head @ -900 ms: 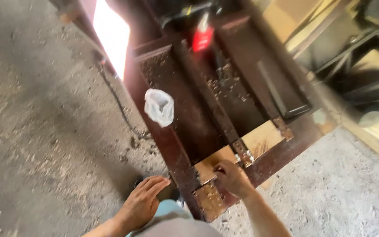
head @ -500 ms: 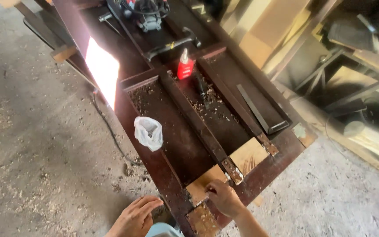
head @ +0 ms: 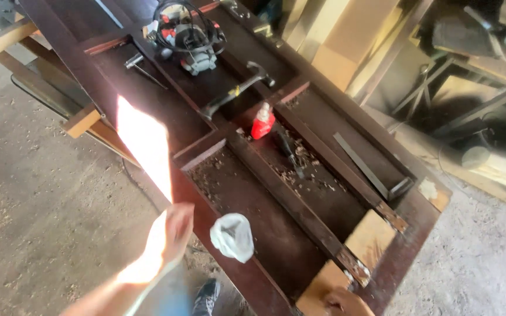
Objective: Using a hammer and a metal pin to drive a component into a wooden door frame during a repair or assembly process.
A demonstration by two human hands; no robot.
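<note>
Left hand (head: 168, 237) open — plastic bag (head: 232, 236) just beside.

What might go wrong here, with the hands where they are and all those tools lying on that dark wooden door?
The left hand is raised beside the white plastic bag on the door frame edge; a brush might knock it off. The hammer and red bottle lie loose on the panels, so a jolt may shift them. The right hand rests by the pale wood patch, where splinters seem possible.
</note>
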